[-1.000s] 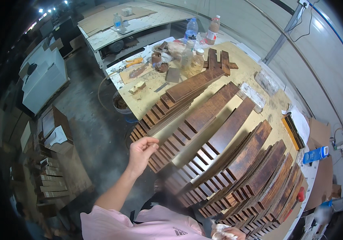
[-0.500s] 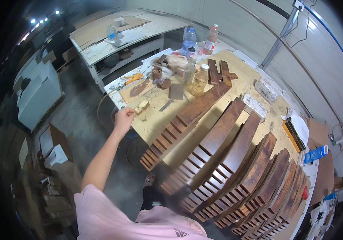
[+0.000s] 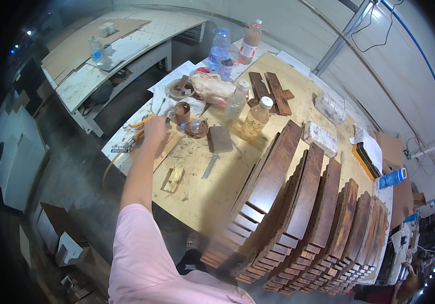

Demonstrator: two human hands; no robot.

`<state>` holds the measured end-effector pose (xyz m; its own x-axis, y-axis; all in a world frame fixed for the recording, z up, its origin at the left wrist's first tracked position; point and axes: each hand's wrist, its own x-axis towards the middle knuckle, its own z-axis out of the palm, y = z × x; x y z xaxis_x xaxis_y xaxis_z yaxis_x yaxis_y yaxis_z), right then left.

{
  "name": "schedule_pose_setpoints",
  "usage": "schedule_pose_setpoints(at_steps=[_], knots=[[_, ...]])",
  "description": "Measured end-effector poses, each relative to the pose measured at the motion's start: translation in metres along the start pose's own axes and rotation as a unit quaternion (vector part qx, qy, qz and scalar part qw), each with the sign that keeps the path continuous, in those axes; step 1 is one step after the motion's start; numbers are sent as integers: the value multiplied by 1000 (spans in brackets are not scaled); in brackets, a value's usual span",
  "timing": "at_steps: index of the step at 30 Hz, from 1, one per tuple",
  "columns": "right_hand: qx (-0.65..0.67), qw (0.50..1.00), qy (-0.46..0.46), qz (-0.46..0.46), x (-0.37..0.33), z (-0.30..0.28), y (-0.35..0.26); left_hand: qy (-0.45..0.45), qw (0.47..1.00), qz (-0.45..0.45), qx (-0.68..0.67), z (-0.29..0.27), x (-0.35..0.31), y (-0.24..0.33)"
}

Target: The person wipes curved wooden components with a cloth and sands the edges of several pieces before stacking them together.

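Note:
My left hand [image 3: 155,129] reaches out over the left end of the wooden workbench [image 3: 197,195], its fingers curled down beside an orange-handled tool [image 3: 137,124]. Whether it grips anything is hidden by the fingers. Just right of it stand a small brown cup [image 3: 182,111] and a shallow dish [image 3: 196,128]. A dark sanding block [image 3: 221,138] lies a little further right. A small pale wood piece [image 3: 174,178] rests near my forearm. My right hand is out of view.
Long rows of dark stained wooden boards [image 3: 298,202] fill the bench's right half. Two plastic bottles [image 3: 256,117] stand mid-bench, more bottles [image 3: 220,46] at the far end. A second white workbench [image 3: 121,48] stands behind. Cardboard boxes [image 3: 58,240] sit on the floor at left.
My left hand has moved forward from the bench's near edge to the tools at its left end. The view has swung so the board rows now lie to the right.

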<state>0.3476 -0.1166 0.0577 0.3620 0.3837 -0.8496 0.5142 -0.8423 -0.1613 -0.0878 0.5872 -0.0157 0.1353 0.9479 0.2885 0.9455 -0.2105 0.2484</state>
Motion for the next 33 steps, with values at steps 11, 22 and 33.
schedule_pose_setpoints(at_steps=[11, 22, 33], knots=[[32, 998, -6, 53, -15, 22, -19, -79, 995, -22, 63, 14, 43, 6], [50, 996, -18, 67, -20, 35, -16, -98, 993, -63, 0, 4, 48, 11], [66, 994, -29, 76, -30, 42, 3, -52, 985, -110, -124, -9, 40, -41]])
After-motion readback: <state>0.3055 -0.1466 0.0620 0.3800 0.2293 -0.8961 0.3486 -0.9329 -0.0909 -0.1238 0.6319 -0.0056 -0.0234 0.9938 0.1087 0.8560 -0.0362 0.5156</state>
